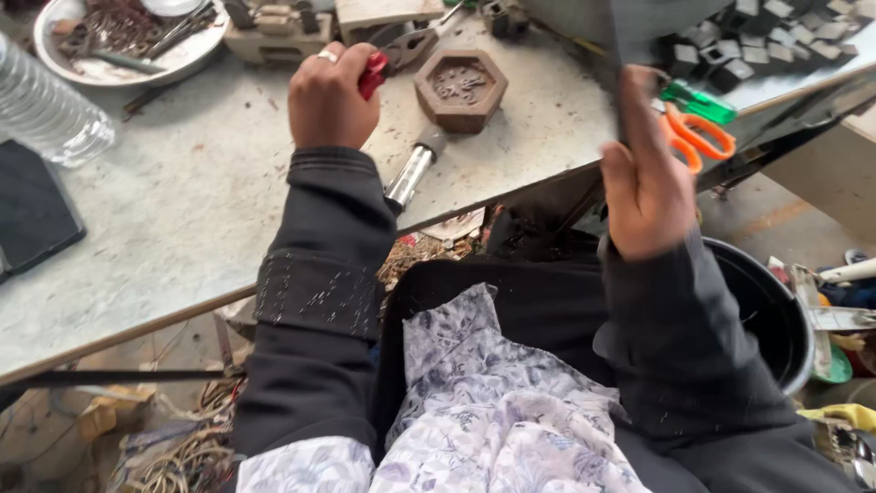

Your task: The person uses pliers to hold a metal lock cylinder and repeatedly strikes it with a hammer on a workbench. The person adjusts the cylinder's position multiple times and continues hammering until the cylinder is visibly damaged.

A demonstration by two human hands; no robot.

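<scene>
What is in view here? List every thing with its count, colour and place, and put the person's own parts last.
table: one, grey, across the upper picture
hexagonal mould: one, brown, on the table at top centre
pliers: one, red-handled, in the left hand
metal cylinder: one, silver, near the table's front edge
scissors: one, orange-handled, at the table's right edge
green tool: one, above the scissors
bowl: one, white, top left, holding metal scraps
plastic bottle: one, clear, far left
small blocks: many, dark, top right
bucket: one, black, on the floor at right
dark sheet: one, grey, gripped by the right hand
left hand: one, closed on the pliers
right hand: one, holding the sheet
</scene>
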